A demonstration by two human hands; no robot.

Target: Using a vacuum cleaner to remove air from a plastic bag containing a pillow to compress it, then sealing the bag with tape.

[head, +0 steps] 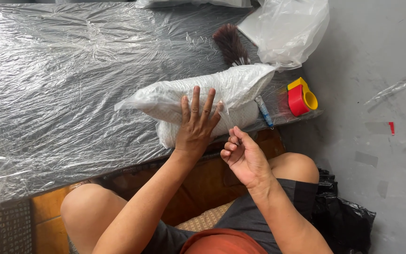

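A white folded cloth item packed in a clear plastic bag [222,91] lies at the near edge of the dark table. My left hand [196,127] presses flat on its near side, fingers spread. Just right of it, my right hand [240,153] is curled, its fingertips pinching what looks like a strip of clear tape or the bag's edge running up to the package; I cannot tell which.
Clear plastic sheeting covers the table [62,84]. A red and yellow tape dispenser [301,97], a small blue-tipped tube [264,111], a brown brush [231,44] and an empty clear bag [287,28] lie nearby. A black bag [344,221] sits on the grey floor.
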